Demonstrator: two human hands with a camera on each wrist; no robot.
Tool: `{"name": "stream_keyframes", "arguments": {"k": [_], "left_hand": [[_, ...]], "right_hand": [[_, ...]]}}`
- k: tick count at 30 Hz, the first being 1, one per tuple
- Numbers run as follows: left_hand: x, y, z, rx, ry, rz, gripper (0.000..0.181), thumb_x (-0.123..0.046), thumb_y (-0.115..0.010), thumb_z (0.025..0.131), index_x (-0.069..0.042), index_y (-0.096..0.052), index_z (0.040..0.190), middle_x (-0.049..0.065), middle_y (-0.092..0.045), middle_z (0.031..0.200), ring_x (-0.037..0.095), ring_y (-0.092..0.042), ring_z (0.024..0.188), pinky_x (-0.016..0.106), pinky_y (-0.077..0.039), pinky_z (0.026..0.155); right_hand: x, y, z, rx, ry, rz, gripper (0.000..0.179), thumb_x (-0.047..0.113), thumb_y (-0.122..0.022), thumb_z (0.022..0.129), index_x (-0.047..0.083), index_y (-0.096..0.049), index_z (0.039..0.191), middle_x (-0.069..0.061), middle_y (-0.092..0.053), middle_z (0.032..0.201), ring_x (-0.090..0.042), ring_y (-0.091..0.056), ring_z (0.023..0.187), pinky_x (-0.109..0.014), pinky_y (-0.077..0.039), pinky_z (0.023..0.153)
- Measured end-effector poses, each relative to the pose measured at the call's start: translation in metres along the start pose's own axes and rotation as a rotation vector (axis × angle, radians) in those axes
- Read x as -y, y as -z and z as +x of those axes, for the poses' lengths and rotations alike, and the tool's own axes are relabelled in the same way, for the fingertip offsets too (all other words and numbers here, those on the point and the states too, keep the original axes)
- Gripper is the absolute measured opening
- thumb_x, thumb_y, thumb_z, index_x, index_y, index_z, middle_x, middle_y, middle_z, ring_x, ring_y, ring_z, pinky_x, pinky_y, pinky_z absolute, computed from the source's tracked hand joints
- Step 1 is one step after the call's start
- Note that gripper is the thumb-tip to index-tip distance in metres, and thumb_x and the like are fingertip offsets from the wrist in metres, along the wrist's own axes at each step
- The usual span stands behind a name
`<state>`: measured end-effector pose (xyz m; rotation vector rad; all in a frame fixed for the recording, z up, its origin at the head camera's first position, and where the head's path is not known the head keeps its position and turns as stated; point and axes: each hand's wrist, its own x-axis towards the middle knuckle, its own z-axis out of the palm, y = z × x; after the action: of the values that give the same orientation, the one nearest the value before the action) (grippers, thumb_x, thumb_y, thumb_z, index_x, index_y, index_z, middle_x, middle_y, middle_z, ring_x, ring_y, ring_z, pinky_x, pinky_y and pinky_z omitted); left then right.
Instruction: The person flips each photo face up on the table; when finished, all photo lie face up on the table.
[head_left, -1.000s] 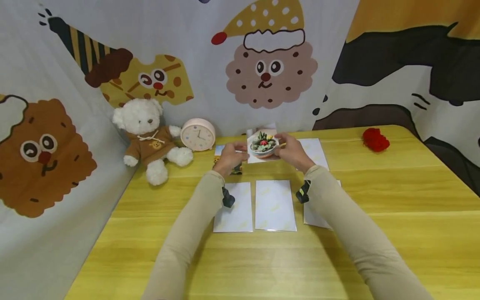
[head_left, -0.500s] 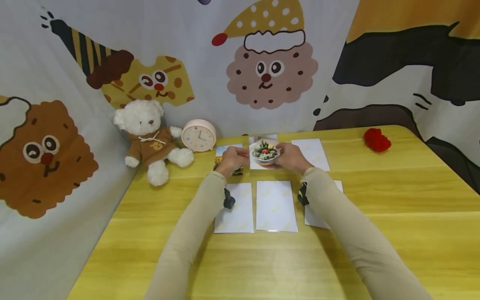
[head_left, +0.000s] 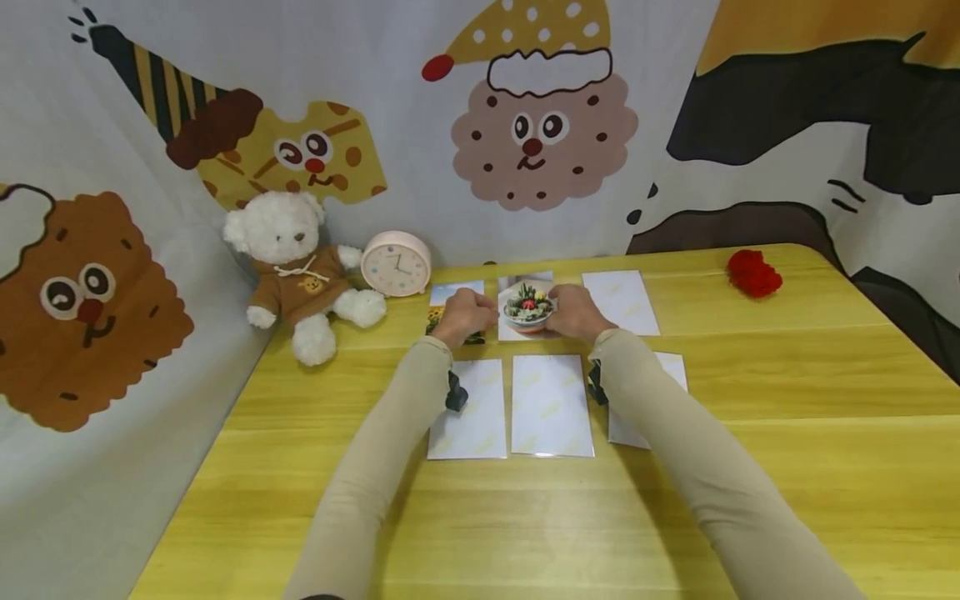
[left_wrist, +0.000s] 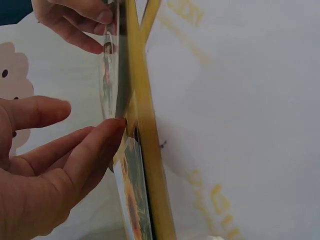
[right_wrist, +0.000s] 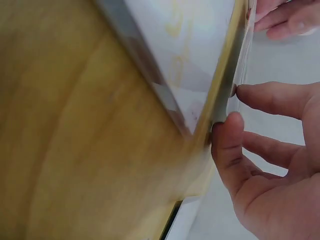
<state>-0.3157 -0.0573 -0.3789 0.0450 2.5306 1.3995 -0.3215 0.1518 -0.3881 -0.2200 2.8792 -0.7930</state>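
A photo card of potted cacti and succulents [head_left: 528,308] lies in the middle of the back row on the table, picture side up. My right hand [head_left: 579,312] holds its right edge, thumb and fingertips close together there in the right wrist view. At the card's left side is my left hand [head_left: 467,315]; in the left wrist view its lower fingertip [left_wrist: 119,126] touches the edge while another finger stands apart. A sunflower photo card [head_left: 437,315] lies partly hidden beneath the left hand. One white-backed card [head_left: 621,302] lies to the right of the cactus card.
In the front row lie three white-backed cards: a left one [head_left: 480,425], a middle one [head_left: 552,408] and a right one [head_left: 670,368] partly under the right sleeve. A teddy bear [head_left: 303,275], a pink clock [head_left: 396,264] and a red fuzzy object [head_left: 753,273] stand farther back.
The cactus card, raised in both hands a second ago, has come down flat into the back row. Both hands have stayed beside it.
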Motion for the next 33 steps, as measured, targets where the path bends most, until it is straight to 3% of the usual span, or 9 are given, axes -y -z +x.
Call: {"name": "stream_keyframes", "arguments": {"k": [2, 5, 9, 17, 22, 28, 33], "left_hand": [[-0.003, 0.000, 0.001, -0.009, 0.007, 0.002, 0.020, -0.011, -0.059, 0.096, 0.005, -0.071, 0.095, 0.017, -0.073, 0.099, 0.019, -0.058, 0.077, 0.034, -0.052, 0.079], [-0.007, 0.002, 0.004, -0.008, 0.008, 0.018, 0.032, -0.016, -0.057, 0.099, 0.001, -0.064, 0.073, 0.012, -0.063, 0.071, 0.016, -0.043, 0.058, 0.033, -0.043, 0.066], [-0.011, 0.002, 0.005, -0.016, 0.011, 0.079, 0.044, -0.021, -0.055, 0.101, -0.007, -0.053, 0.059, 0.005, -0.045, 0.052, 0.014, -0.027, 0.046, 0.030, -0.032, 0.052], [-0.011, -0.004, 0.002, 0.001, 0.036, 0.178, 0.045, -0.026, -0.058, 0.101, -0.013, -0.049, 0.058, -0.001, -0.043, 0.052, 0.011, -0.028, 0.045, 0.026, -0.028, 0.045], [-0.009, -0.006, 0.001, -0.007, 0.028, 0.198, 0.047, -0.026, -0.057, 0.101, -0.015, -0.045, 0.057, -0.002, -0.039, 0.050, 0.012, -0.028, 0.046, 0.027, -0.032, 0.047], [-0.007, -0.005, 0.000, -0.007, -0.007, 0.191, 0.046, -0.025, -0.057, 0.101, -0.015, -0.046, 0.057, -0.003, -0.039, 0.050, 0.012, -0.030, 0.045, 0.029, -0.039, 0.054], [-0.007, -0.005, 0.000, 0.009, -0.005, 0.212, 0.047, -0.026, -0.057, 0.101, -0.015, -0.047, 0.056, -0.004, -0.040, 0.049, 0.011, -0.031, 0.044, 0.026, -0.036, 0.048]], "right_hand": [[0.001, 0.001, 0.002, -0.001, -0.004, -0.009, 0.062, 0.006, -0.065, 0.084, -0.010, -0.049, 0.141, -0.028, -0.057, 0.140, -0.043, -0.050, 0.135, -0.052, -0.044, 0.115], [0.002, 0.002, 0.006, -0.009, -0.006, -0.012, 0.059, 0.006, -0.064, 0.086, -0.009, -0.049, 0.141, -0.027, -0.054, 0.143, -0.043, -0.048, 0.136, -0.053, -0.041, 0.118], [0.005, 0.000, 0.009, -0.019, 0.009, -0.034, 0.057, 0.006, -0.062, 0.088, -0.010, -0.048, 0.141, -0.027, -0.055, 0.141, -0.042, -0.051, 0.133, -0.052, -0.044, 0.116], [0.007, -0.006, 0.002, -0.020, -0.005, -0.120, 0.053, 0.015, -0.068, 0.088, -0.008, -0.055, 0.134, -0.025, -0.061, 0.131, -0.039, -0.055, 0.124, -0.050, -0.047, 0.111], [0.009, -0.010, -0.001, -0.001, -0.005, -0.139, 0.057, 0.026, -0.070, 0.090, -0.008, -0.054, 0.134, -0.024, -0.060, 0.129, -0.037, -0.050, 0.125, -0.049, -0.044, 0.112], [0.009, -0.012, 0.000, 0.012, -0.008, -0.142, 0.058, 0.028, -0.068, 0.092, -0.008, -0.053, 0.135, -0.022, -0.060, 0.129, -0.036, -0.047, 0.124, -0.049, -0.044, 0.111], [0.008, -0.013, 0.002, 0.030, -0.018, -0.135, 0.055, 0.026, -0.066, 0.093, -0.008, -0.055, 0.134, -0.022, -0.061, 0.127, -0.034, -0.045, 0.122, -0.048, -0.044, 0.112]]}}
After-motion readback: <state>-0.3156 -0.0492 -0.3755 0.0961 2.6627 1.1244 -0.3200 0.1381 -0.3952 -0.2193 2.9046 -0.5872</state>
